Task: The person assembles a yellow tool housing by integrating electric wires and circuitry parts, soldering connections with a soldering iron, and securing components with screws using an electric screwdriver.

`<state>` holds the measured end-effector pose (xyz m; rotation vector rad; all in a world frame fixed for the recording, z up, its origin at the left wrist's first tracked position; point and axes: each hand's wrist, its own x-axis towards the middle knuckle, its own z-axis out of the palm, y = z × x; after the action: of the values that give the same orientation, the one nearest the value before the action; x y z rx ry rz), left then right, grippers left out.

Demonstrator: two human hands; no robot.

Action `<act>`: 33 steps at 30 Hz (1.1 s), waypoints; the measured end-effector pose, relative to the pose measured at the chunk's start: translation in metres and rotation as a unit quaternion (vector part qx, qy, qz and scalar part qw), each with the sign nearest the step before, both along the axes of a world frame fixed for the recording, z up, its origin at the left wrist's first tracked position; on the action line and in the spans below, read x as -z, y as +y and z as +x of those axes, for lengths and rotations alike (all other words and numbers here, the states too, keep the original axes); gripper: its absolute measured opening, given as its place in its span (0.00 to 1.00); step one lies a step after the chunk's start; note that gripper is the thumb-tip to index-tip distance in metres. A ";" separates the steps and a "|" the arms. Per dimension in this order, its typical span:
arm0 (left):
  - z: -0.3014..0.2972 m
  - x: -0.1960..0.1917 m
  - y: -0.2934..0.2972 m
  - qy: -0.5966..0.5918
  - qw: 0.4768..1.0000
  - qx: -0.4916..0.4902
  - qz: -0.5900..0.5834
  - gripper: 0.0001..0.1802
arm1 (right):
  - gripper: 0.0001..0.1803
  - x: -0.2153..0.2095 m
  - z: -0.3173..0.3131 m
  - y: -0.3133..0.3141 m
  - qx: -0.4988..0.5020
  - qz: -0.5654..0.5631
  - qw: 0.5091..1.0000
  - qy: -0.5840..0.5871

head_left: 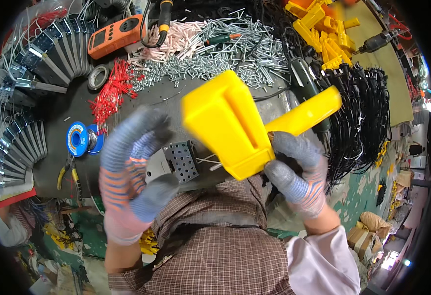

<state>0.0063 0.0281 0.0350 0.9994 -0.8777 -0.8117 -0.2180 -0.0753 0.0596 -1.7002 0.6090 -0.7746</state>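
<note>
A yellow plastic housing with a long handle sticking out to the right is raised over the near edge of the table. My right hand, in a striped grey-tipped glove, pinches it low on its right side. To its left, my gloved left hand is open and blurred, its thumb and fingers spread with nothing between them. Between my left hand and the housing lies a metal plate with many holes, with pale wires beside it; the hand partly covers its left part.
Behind are heaped screws, red leads and an orange device. A tape roll, solder spool and pliers lie left, near rows of metal parts. Black cables and yellow housings are right.
</note>
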 end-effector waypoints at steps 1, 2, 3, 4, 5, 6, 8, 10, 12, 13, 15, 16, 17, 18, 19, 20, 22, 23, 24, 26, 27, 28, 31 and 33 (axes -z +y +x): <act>0.013 0.016 0.006 -0.259 0.965 -0.003 0.047 0.41 | 0.20 0.013 0.000 0.020 0.034 0.209 0.971 -0.110; 0.011 0.024 0.010 -0.335 0.938 0.007 0.093 0.42 | 0.21 0.029 0.001 0.030 0.078 0.192 0.973 -0.098; 0.006 0.029 0.012 -0.411 0.903 -0.002 0.122 0.42 | 0.20 0.032 0.003 0.033 0.097 0.240 0.964 -0.060; 0.000 0.032 0.012 -0.484 0.862 -0.010 0.150 0.42 | 0.20 0.034 0.008 0.036 0.114 0.288 0.951 -0.022; -0.003 0.037 0.011 -0.483 0.862 -0.007 0.153 0.42 | 0.20 0.041 0.018 0.039 0.135 0.309 0.940 -0.052; -0.005 0.042 0.009 -0.522 0.839 -0.019 0.155 0.42 | 0.20 0.046 0.023 0.038 0.137 0.313 0.939 -0.050; -0.007 0.048 0.009 -0.558 0.814 -0.031 0.157 0.42 | 0.20 0.054 0.030 0.033 0.143 0.337 0.930 -0.049; -0.008 0.051 0.008 -0.571 0.803 -0.036 0.167 0.42 | 0.20 0.059 0.032 0.030 0.141 0.329 0.933 -0.026; -0.009 0.053 0.008 -0.570 0.804 -0.036 0.168 0.42 | 0.20 0.058 0.038 0.029 0.140 0.344 0.928 -0.038; -0.009 0.053 0.008 -0.569 0.804 -0.035 0.167 0.41 | 0.20 0.059 0.039 0.028 0.139 0.344 0.928 -0.036; -0.009 0.053 0.008 -0.567 0.806 -0.037 0.168 0.41 | 0.20 0.060 0.040 0.027 0.139 0.344 0.928 -0.031; -0.009 0.053 0.009 -0.565 0.807 -0.037 0.167 0.41 | 0.20 0.061 0.039 0.027 0.138 0.344 0.928 -0.030; -0.008 0.053 0.009 -0.565 0.807 -0.037 0.167 0.41 | 0.20 0.062 0.037 0.027 0.135 0.320 0.938 -0.007; -0.008 0.053 0.009 -0.564 0.808 -0.038 0.167 0.41 | 0.20 0.062 0.036 0.027 0.131 0.296 0.946 0.016; -0.008 0.054 0.010 -0.562 0.809 -0.039 0.167 0.41 | 0.20 0.062 0.036 0.029 0.130 0.296 0.946 0.017; -0.008 0.054 0.010 -0.562 0.809 -0.039 0.167 0.41 | 0.20 0.062 0.036 0.030 0.129 0.309 0.942 0.011; -0.008 0.054 0.010 -0.566 0.807 -0.043 0.163 0.41 | 0.20 0.063 0.039 0.033 0.127 0.321 0.939 0.006; -0.007 0.054 0.009 -0.566 0.807 -0.043 0.162 0.41 | 0.21 0.063 0.042 0.037 0.135 0.296 0.946 -0.003; -0.007 0.055 0.009 -0.567 0.807 -0.045 0.160 0.41 | 0.22 0.063 0.045 0.042 0.142 0.271 0.952 -0.012; -0.007 0.057 0.009 -0.568 0.806 -0.049 0.158 0.42 | 0.33 0.062 0.041 0.055 0.084 0.188 0.974 0.089; -0.008 0.059 0.009 -0.569 0.806 -0.049 0.156 0.42 | 0.37 0.073 0.043 0.063 0.078 0.120 0.987 0.070; -0.009 0.060 0.007 -0.570 0.806 -0.049 0.154 0.42 | 0.43 0.084 0.046 0.068 0.072 0.051 0.995 0.050; -0.013 0.057 0.002 -0.587 0.796 -0.064 0.134 0.41 | 0.49 0.081 0.039 0.064 0.029 0.017 0.994 0.102; -0.015 0.059 0.001 -0.583 0.799 -0.065 0.129 0.40 | 0.49 0.072 0.033 0.056 0.047 -0.034 0.991 0.119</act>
<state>-0.0086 0.0288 -0.0237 1.8320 -1.7351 -0.0925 -0.1847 -0.0194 -0.0120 -1.8531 0.8395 -0.6686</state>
